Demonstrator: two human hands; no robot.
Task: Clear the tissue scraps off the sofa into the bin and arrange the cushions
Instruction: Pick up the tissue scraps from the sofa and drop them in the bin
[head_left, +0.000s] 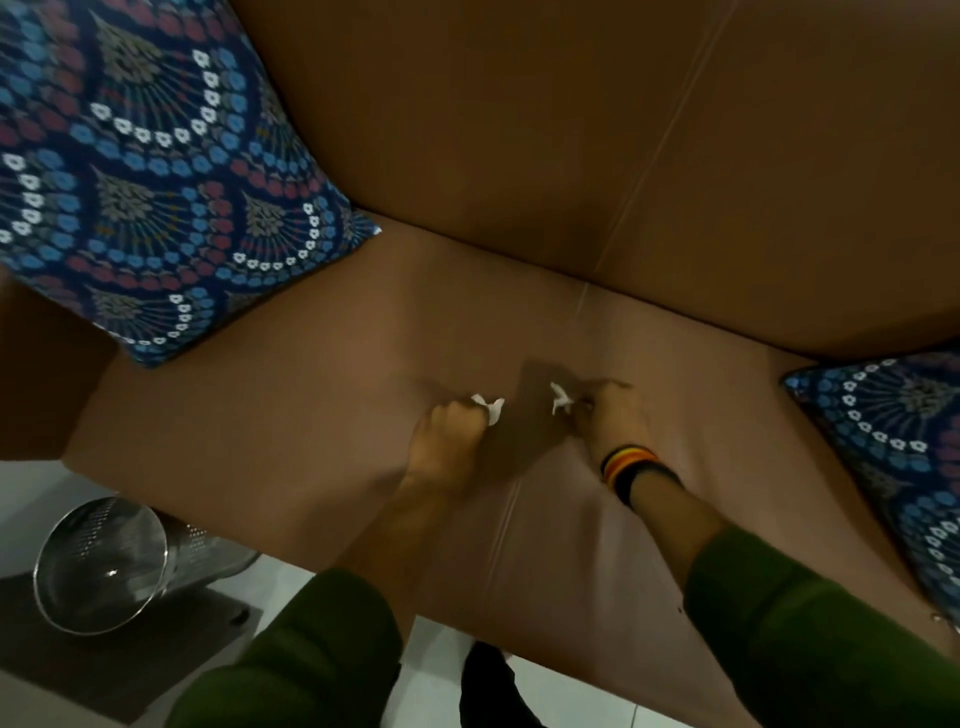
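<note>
Both my hands reach over the brown sofa seat (291, 395). My left hand (449, 441) is closed around a white tissue scrap (490, 408) that sticks out past the fingers. My right hand (610, 415), with a striped band on its wrist, pinches a second white tissue scrap (561, 399) just above the seat. One blue patterned cushion (150, 171) leans against the sofa's back at the left. Another blue patterned cushion (893, 457) lies at the right edge of the seat. A shiny metal mesh bin (104, 566) stands on the floor at the lower left.
The sofa's backrest (571, 130) fills the upper view, and an armrest (41, 374) sits at the left. The bin stands on a dark mat (171, 654) over white floor tiles, close to the sofa's front edge.
</note>
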